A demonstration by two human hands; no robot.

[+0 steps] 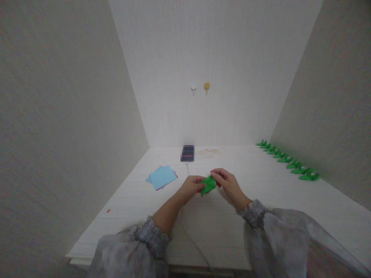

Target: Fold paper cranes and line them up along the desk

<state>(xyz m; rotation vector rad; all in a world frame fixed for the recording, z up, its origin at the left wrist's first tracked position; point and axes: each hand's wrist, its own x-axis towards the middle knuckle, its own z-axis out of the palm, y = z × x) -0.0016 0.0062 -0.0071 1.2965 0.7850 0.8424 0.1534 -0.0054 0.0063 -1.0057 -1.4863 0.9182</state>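
Observation:
A small folded piece of green paper is held above the white table, near its middle. My left hand pinches its left side with closed fingers. My right hand pinches its upper right corner, fingers also closed. Both wrists come out of grey gathered sleeves.
A stack of paper sheets with a light blue one on top lies left of my hands. A phone stands at the back with a cable running toward me. Several folded green paper figures line the right wall. Two hooks hang on the back wall.

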